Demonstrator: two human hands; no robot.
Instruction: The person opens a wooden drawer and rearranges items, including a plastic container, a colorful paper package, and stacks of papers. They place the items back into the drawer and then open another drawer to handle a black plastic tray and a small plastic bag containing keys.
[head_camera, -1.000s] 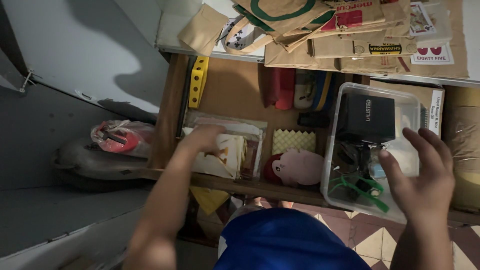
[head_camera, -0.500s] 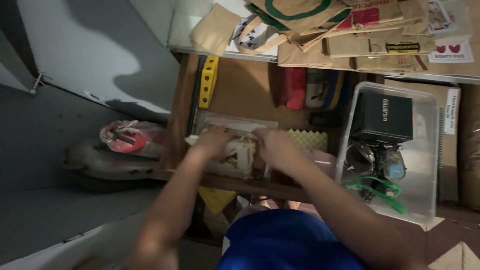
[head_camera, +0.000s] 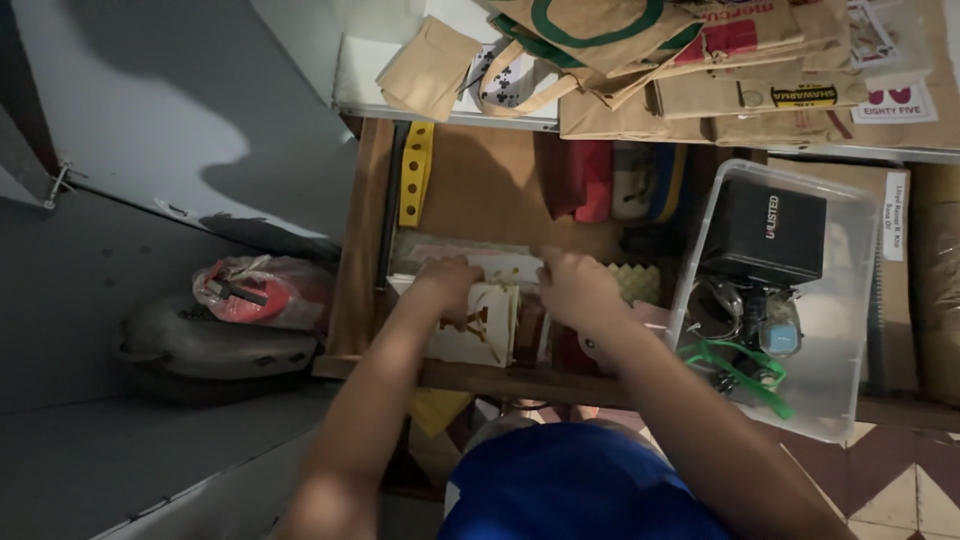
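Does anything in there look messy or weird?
Nothing broken or spilled. The brown paper bags lie in a loose, crooked heap on the white shelf, and the clear plastic box sits tilted, sticking out past the wooden drawer.

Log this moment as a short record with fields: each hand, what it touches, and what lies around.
left hand: on a stack of papers and cards in the wooden drawer, fingers curled over its top edge
right hand: on the same stack, at its right edge
grip: cannot tell whether either hand is closed on anything
right of hands: clear plastic box holding a black box and green scissors
back of drawer: yellow perforated strip
above drawer: brown paper bags
left of drawer: red plastic bag
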